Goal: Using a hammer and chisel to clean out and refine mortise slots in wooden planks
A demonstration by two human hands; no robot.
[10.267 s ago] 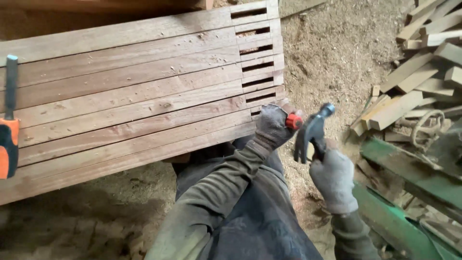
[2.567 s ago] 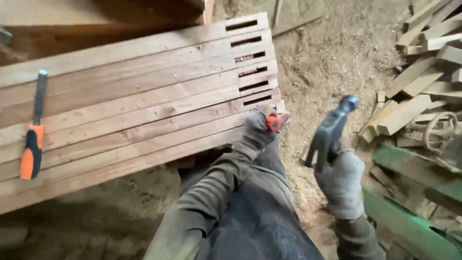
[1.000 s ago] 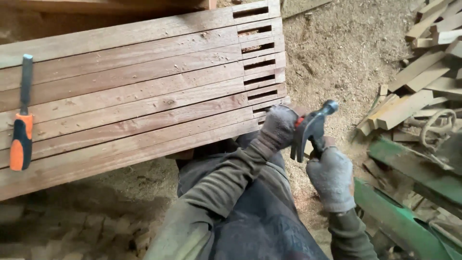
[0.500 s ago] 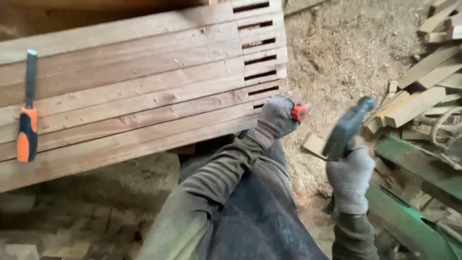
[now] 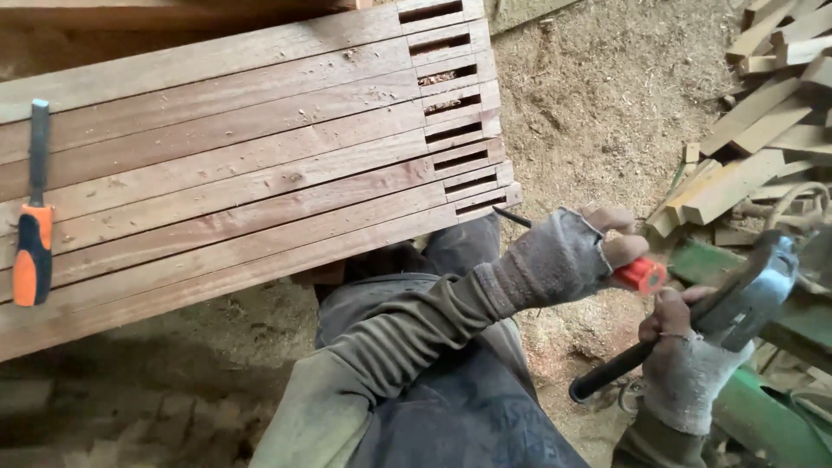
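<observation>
Sawdust floor point(image 5: 598, 95), scrap wood pile point(image 5: 754, 130) upper right; slotted planks point(image 5: 243, 182) laid side by side fill upper left, orange-handled tool point(image 5: 33, 234) lying on them at left edge. Left hand point(image 5: 563, 256), centre right, grip pinching red-handled chisel point(image 5: 637, 276), long axis up-left, blade toward plank ends. Right hand point(image 5: 685, 364), lower right, grip wrapped round hammer point(image 5: 728, 312), head upper right.

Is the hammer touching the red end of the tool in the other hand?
Apart. The head view shows sawdust ground and the right hand's fingers between the hammer head and the chisel's red end, held in the left hand.
</observation>
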